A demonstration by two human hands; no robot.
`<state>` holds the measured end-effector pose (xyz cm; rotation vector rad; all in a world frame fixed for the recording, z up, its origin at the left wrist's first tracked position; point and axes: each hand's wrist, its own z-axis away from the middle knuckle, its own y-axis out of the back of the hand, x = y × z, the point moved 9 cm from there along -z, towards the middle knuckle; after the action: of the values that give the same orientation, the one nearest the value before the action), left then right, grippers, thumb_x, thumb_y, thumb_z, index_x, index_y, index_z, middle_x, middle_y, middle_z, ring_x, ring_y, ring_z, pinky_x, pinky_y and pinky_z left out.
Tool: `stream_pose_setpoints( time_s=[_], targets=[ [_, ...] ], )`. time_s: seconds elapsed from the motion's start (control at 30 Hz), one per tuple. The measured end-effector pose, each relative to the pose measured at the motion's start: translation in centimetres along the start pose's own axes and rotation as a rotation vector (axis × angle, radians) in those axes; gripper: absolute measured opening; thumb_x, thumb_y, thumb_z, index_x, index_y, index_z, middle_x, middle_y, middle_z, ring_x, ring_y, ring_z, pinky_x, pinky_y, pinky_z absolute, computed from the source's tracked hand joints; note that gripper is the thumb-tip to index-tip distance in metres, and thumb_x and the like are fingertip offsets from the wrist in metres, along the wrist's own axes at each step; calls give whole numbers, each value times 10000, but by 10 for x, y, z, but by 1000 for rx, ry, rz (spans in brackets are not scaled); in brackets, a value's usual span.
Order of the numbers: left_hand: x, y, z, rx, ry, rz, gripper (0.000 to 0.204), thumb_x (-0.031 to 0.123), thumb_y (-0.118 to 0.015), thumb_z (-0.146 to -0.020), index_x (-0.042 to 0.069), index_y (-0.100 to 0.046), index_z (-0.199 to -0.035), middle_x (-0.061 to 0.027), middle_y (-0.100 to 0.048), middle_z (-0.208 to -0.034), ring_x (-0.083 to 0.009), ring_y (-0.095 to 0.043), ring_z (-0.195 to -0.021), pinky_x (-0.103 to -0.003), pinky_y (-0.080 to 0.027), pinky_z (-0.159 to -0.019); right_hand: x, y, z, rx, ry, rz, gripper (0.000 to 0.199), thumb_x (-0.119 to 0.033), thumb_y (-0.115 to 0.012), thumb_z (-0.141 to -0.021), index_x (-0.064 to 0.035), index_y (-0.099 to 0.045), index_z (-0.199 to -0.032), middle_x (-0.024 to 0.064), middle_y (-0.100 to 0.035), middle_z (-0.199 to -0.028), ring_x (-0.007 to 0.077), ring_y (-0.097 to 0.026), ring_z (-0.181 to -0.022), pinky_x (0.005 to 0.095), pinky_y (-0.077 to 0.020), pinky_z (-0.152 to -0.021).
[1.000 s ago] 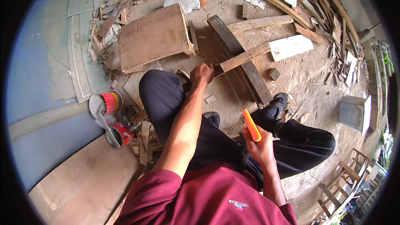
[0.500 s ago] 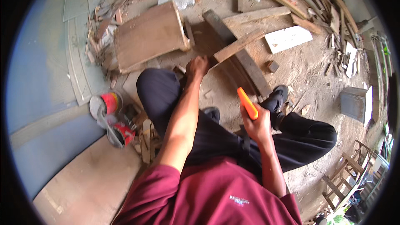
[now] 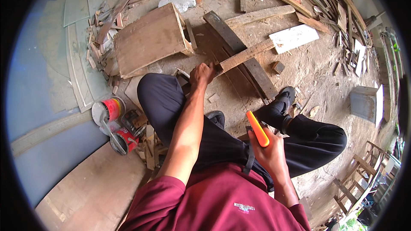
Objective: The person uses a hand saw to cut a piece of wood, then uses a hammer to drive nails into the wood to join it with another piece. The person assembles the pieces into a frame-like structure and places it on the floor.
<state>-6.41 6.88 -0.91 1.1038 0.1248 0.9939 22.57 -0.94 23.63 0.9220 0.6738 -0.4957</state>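
Observation:
A short wooden plank (image 3: 246, 56) lies crosswise over a dark wooden beam (image 3: 262, 77) on the ground in front of me. My left hand (image 3: 202, 75) is closed at the plank's left end, its fingers partly hidden. Close to my lap, my right hand (image 3: 269, 145) is wrapped round the bright orange handle of a tool (image 3: 257, 129). The rest of that tool cannot be made out, so its kind is unclear. The tool is apart from the plank.
A brown wooden box (image 3: 150, 38) lies beyond my left knee. Two paint cans (image 3: 112, 108) stand at the left. A white board (image 3: 294, 38) lies past the plank, with a scrap wood pile (image 3: 327, 0) at far right. A small block (image 3: 278, 67) sits beside the beam.
My right hand has drawn back toward my body with the orange-handled tool. My left hand stays at the plank's end, and the view has shifted slightly.

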Motion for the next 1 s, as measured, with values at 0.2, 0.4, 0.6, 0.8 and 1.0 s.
stream_pose_setpoints(
  time_s=[0.2, 0.4, 0.6, 0.8, 1.0],
  targets=[
    [-16, -11, -6, 57, -41, -3, 599, 509, -442, -924, -22, -716, -970, -283, -677, -1010, -431, -645, -1020, -495, -507, -896, 3, -25, -68, 106, 67, -99, 236, -169, -688, -873, 44, -603, -818, 290, -586, -661, 484, -605, -691, 447, -480, -570],
    [-9, 22, 11, 76, 38, -38, 639, 490, -369, -921, -48, -712, -976, -302, -671, -1018, -440, -653, -1009, -497, -510, -894, 65, -77, -115, 162, 158, -60, 255, -211, -685, -882, 31, -621, -829, 271, -587, -676, 458, -621, -667, 454, -477, -573],
    [-14, 50, 5, 145, 6, 96, 666, 468, -334, -909, -91, -694, -898, -345, -654, -953, -477, -651, -949, -517, -510, -861, 49, -32, -88, 132, 249, -147, 267, -214, -684, -896, 19, -618, -783, 198, -538, -562, 313, -584, -482, 394, -442, -501],
    [-30, 79, 7, 263, -154, 227, 626, 419, -314, -930, -78, -684, -844, -333, -653, -933, -514, -606, -953, -546, -456, -886, 30, 38, -55, 84, 296, -108, 234, -139, -714, -866, -1, -592, -721, 109, -496, -523, 153, -475, -449, 339, -403, -467],
    [-37, 79, 9, 283, -166, 277, 603, 406, -320, -939, -93, -659, -919, -352, -630, -1008, -513, -577, -1010, -538, -430, -908, 40, 116, -43, 386, 368, -193, 123, -81, -694, -872, 35, -656, -856, 55, -559, -606, 73, -535, -557, 273, -416, -506]
  ],
)
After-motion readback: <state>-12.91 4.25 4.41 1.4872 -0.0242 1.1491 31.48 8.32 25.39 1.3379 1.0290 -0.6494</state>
